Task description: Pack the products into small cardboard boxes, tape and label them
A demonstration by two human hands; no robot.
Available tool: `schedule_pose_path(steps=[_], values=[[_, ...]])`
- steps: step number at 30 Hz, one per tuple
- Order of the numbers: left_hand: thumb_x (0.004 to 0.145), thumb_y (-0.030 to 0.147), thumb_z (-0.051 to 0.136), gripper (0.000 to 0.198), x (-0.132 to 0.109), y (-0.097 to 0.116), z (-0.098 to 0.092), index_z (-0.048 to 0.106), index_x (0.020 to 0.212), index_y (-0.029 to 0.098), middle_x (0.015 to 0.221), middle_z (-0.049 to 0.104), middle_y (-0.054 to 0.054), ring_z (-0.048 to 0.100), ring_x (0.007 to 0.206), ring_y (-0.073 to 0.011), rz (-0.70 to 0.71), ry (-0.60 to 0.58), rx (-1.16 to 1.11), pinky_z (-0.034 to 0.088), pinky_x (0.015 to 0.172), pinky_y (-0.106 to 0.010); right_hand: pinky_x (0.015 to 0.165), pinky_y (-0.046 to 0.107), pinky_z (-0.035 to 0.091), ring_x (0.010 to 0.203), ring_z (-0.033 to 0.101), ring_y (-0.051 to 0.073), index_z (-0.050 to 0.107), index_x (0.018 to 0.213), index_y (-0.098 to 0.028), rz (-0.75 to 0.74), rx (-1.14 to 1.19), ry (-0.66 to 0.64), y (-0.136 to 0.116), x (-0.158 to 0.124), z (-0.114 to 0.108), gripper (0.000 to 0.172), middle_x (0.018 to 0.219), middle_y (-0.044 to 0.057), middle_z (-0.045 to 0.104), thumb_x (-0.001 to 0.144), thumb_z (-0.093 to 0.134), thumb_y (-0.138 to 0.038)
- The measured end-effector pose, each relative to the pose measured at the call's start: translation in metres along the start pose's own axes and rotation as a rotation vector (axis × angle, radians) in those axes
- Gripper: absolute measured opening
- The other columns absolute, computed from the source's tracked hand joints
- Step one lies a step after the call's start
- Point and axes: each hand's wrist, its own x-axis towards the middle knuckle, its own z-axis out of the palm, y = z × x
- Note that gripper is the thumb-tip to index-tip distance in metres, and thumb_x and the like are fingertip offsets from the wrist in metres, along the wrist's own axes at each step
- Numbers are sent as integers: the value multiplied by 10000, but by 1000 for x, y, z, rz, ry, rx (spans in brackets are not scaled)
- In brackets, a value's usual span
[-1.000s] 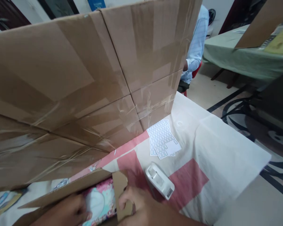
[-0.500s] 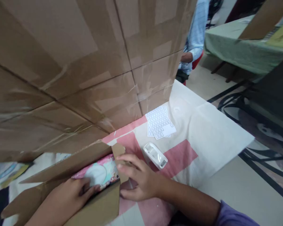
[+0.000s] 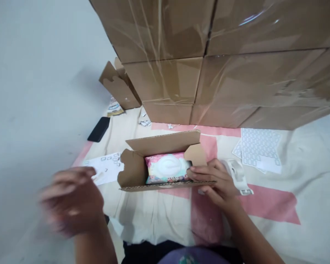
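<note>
Box point(image 3: 134, 167): one, brown card, top open, flaps splayed. Place: on the cloth point(image 3: 145, 214), between its near edge and the cartons point(image 3: 170, 80) stacked on the far side.

Pack point(image 3: 168, 165): one, pink and pale blue. Lies flat in the box, white lid up, nearer the right end; gap at the left end.

Right hand point(image 3: 221, 179): at the box's near right corner. Fingers over the corner, thumb outside, apparently clamped on the card; firmness cannot be told.

Left hand point(image 3: 73, 201): raised toward the cloth's left edge, apart from the box, blurred. Fingers partly curled; whether they hold anything cannot be told.

Sheet point(image 3: 103, 167): printed, between left hand and box.

Dispenser point(image 3: 238, 176): white, just beside the right hand.

Handling, as judged: right hand best steadies the corner without bending the wall inward. Pack best kept flat, square to the walls, lid unpressed. Flaps best folded along their creases, none catching on the pack. Left hand best approaches by the box's left end, clear of the sheet.
</note>
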Motion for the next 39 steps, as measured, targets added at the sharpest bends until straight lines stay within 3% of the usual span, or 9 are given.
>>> schedule_pose_path(steps=[4,8,11,15,18,21,25,28,39], values=[[889,847,335,785,-24,-31,23,706,1252,258,1289,680,-115,579,1292,-347,32,-214,-129,449,1114,-519,626,407,400,739,619,230,738,1026,-237,-20,45,56,-1,2,7,256,997,94,796,1021,537,-396],[1006,705,238,698,-28,-27,44,757,1179,271,1166,753,-101,512,1391,-344,6,-327,-157,358,1192,-564,584,372,386,625,549,185,725,906,-227,31,71,122,-4,5,12,226,823,64,739,1008,533,-289],[1040,454,426,404,-17,-23,50,683,1320,318,1384,656,-63,468,1436,-302,-195,-235,-176,342,1213,-503,711,393,516,880,672,236,709,1027,-265,207,79,306,-4,10,19,128,1090,81,715,924,634,-252],[905,429,672,827,-4,-34,56,237,1607,438,1677,310,-33,395,1493,-310,-431,-273,-367,386,1184,-461,1072,530,509,1375,522,315,550,1389,-344,382,142,411,-6,15,29,498,1542,64,485,895,601,-299],[877,419,697,841,-3,-39,62,254,1591,402,1620,392,-60,448,1446,-306,-416,-283,-412,371,1183,-459,1270,563,308,1550,319,291,414,1523,-385,379,245,352,-9,14,31,629,1630,-14,410,915,526,-267],[864,359,716,518,-7,-35,69,515,1341,348,1499,519,-62,499,1387,-285,-322,-235,-434,404,1131,-445,1297,542,275,1563,306,264,312,1577,-428,376,369,339,-9,8,25,726,1671,-72,345,911,489,-202],[884,312,708,151,-7,-23,73,605,971,246,1457,552,-87,489,1398,-282,-257,-248,-381,382,1114,-442,1270,572,290,1510,392,299,627,1349,-356,294,301,262,-4,4,14,490,1445,-16,621,906,483,-203],[854,338,750,202,-2,-14,70,601,932,224,1491,529,-120,475,1422,-300,-288,-279,-314,356,1131,-457,1234,605,318,1421,480,327,747,1019,-292,202,202,272,0,6,10,302,1233,28,724,888,489,-205],[784,365,692,338,17,12,71,512,1049,255,1189,598,-38,580,1145,-238,-571,-363,-194,465,916,-314,1203,632,342,1230,597,301,692,892,-271,148,49,245,-3,14,8,275,1099,41,745,785,486,-126]])
